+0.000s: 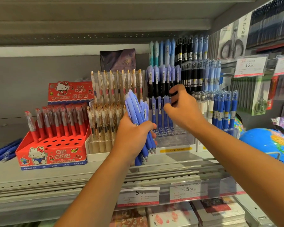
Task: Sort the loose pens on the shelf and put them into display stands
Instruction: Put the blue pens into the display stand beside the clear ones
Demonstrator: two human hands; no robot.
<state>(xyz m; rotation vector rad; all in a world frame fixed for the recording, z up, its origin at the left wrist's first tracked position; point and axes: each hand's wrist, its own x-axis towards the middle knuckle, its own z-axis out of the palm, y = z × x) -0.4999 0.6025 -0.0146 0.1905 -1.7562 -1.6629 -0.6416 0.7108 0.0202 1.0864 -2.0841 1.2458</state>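
My left hand [132,135] grips a bundle of several blue pens [136,108], their caps pointing up and tips hanging below my fist. My right hand [183,108] is raised at the clear tiered display stand [175,141], its thumb and fingers pinching the top of one blue pen [166,102] in the stand's front row. That row holds a few blue pens beside it, and its right part shows open holes. Higher tiers carry purple-capped and black pens [162,79]. Several loose blue pens [3,152] lie flat on the shelf at far left.
A red Hello Kitty stand [51,154] with red pens and open holes stands at left. Next to it is a stand of clear gold-clip pens [105,99]. Blue-capped pens [223,110] fill a stand at right, beside a blue globe [267,141]. Price tags [188,190] line the shelf edge.
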